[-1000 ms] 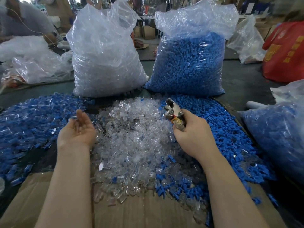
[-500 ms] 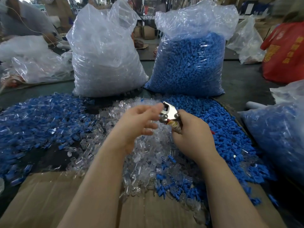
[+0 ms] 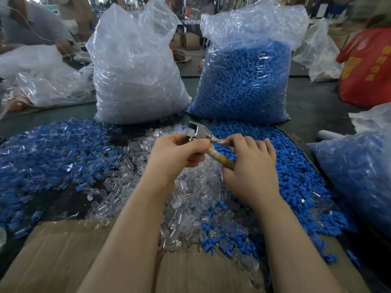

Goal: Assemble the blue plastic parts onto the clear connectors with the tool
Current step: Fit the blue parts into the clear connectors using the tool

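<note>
Workshop bench (image 3: pixel 313 106) is lying dark under everything, w/ flat cardboard (image 3: pixel 63 250) covering the near edge. Two big plastic sacks are standing upright at the back: the clear sack (image 3: pixel 135 77) on the left is holding transparent pieces, the blue sack (image 3: pixel 243 85) just beside it on the right is holding blue ones. A red bag (image 3: pixel 368 66) is sitting far right, and another sack w/ blue pieces (image 3: pixel 359 178) is leaning at the right edge.

Loose piles are spreading in front of the sacks. The blue plastic parts (image 3: pixel 296 178) are lying on the right side, the clear connectors (image 3: pixel 190 199) are heaping in the middle, and a mixed blue-and-clear pile (image 3: pixel 48 151) is covering the left.

Above the clear heap both hands are meeting at the tool (image 3: pixel 206 142), metal pliers w/ a yellowish handle. The right hand (image 3: pixel 251 166) is curling its fingers round the handles. The left hand (image 3: pixel 175 157) is pinching w/ thumb and fingertips at the tool's metal head; what small piece it is pinching there, I cannot tell, since the fingers are hiding it.
</note>
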The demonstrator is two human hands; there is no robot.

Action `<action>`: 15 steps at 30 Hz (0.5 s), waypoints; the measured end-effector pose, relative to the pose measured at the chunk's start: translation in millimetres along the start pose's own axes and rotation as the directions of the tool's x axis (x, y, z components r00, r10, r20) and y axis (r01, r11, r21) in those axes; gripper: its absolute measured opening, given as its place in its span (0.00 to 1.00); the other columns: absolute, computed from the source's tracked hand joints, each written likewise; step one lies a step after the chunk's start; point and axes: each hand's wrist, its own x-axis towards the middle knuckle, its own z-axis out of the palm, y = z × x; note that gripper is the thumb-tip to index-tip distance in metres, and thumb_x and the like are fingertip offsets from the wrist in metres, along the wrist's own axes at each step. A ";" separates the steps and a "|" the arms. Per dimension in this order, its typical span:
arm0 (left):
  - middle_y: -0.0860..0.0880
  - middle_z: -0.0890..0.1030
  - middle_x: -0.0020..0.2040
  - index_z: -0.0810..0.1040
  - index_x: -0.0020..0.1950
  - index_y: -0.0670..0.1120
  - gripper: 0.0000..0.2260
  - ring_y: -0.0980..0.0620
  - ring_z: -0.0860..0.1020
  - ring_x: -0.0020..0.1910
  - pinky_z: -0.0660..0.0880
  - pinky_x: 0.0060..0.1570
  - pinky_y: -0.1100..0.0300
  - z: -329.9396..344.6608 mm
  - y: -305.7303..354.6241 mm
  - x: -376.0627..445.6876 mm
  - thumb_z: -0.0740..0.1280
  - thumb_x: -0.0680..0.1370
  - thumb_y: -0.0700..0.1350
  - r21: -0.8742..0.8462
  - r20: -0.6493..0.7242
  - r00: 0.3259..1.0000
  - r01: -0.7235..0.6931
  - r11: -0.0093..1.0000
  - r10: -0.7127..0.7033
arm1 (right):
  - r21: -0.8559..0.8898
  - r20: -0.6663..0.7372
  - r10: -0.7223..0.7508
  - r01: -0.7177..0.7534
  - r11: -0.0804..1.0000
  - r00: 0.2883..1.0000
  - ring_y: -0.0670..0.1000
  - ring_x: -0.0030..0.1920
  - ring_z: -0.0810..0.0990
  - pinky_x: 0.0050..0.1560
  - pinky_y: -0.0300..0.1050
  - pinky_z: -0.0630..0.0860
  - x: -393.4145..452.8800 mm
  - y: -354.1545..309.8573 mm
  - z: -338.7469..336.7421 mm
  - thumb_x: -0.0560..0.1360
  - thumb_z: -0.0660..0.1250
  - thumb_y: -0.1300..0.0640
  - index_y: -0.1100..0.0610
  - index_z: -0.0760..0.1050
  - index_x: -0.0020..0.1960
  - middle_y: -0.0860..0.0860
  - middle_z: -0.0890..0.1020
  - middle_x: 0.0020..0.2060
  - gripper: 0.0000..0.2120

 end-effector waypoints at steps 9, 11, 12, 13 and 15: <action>0.46 0.73 0.70 0.71 0.71 0.54 0.22 0.45 0.75 0.64 0.69 0.67 0.41 -17.0 -19.2 7.5 0.65 0.79 0.58 0.826 -0.125 0.992 0.108 0.553 -0.006 | -0.157 0.024 0.423 -0.415 0.896 0.906 0.58 0.40 0.74 0.37 0.47 0.66 0.9 13.7 -1.4 0.76 0.64 0.55 0.59 0.70 0.59 0.57 0.77 0.53 0.14; 0.44 0.67 0.75 0.63 0.77 0.54 0.26 0.42 0.72 0.69 0.65 0.70 0.38 -14.2 -22.8 8.3 0.62 0.80 0.59 0.901 -0.064 0.993 0.102 0.423 -0.102 | -0.204 0.071 0.495 -0.473 0.857 0.866 0.58 0.37 0.71 0.36 0.47 0.65 -0.9 16.9 -0.8 0.77 0.63 0.54 0.61 0.69 0.62 0.59 0.74 0.57 0.17; 0.44 0.66 0.76 0.61 0.78 0.54 0.27 0.42 0.71 0.69 0.65 0.70 0.39 -12.1 -23.9 7.8 0.62 0.80 0.59 0.919 -0.033 0.992 0.078 0.387 -0.123 | -0.218 0.101 0.516 -0.487 0.846 0.851 0.57 0.37 0.70 0.36 0.48 0.65 -1.5 18.4 -1.2 0.77 0.63 0.54 0.62 0.69 0.62 0.60 0.73 0.58 0.17; 0.45 0.67 0.75 0.60 0.78 0.54 0.27 0.44 0.74 0.67 0.69 0.69 0.41 -10.6 -23.9 7.3 0.62 0.81 0.58 0.927 -0.009 0.993 0.051 0.371 -0.115 | -0.230 0.132 0.524 -0.489 0.842 0.841 0.57 0.37 0.69 0.37 0.48 0.65 -1.6 19.4 -1.8 0.77 0.63 0.54 0.61 0.69 0.62 0.60 0.72 0.59 0.17; 0.49 0.74 0.70 0.64 0.76 0.54 0.25 0.55 0.79 0.48 0.78 0.52 0.56 -9.8 -22.7 6.1 0.65 0.80 0.55 0.910 0.012 0.999 0.009 0.414 -0.047 | -0.249 0.179 0.506 -0.458 0.853 0.844 0.57 0.37 0.69 0.38 0.48 0.66 -1.1 19.5 -3.2 0.77 0.64 0.53 0.59 0.70 0.60 0.58 0.73 0.57 0.15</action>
